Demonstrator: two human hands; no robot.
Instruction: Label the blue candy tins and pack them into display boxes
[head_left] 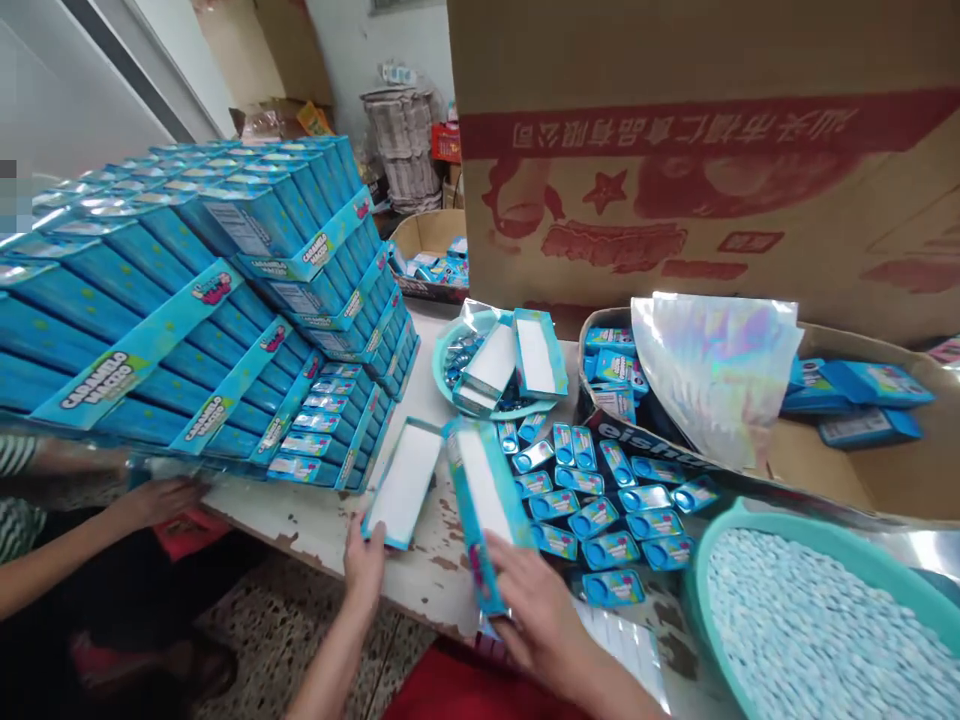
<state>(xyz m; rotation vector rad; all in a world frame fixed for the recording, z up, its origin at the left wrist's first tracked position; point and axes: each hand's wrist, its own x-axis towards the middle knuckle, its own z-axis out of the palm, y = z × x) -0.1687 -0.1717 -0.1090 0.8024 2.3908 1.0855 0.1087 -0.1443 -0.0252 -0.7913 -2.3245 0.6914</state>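
My left hand [364, 565] pinches the near left corner of a shallow blue cardboard tray with a white inside [405, 485], which lies on the table. To the right of it, my right hand [529, 600] grips the near end of a second blue cardboard tray [480, 480], tilted and slightly blurred. Several small blue tins [592, 518] lie spread on the table beside my right hand. Behind the trays, a turquoise basin [442, 375] holds two more such trays [536, 355] and small dark blue pieces.
Tall stacks of filled blue boxes [300, 260] stand at the left, with another person's hand [169, 500] below them. A turquoise basin of pale blue candies [701, 560] sits at the near right. Behind are an open carton [847, 465] with blue packs and a large cardboard box [675, 60].
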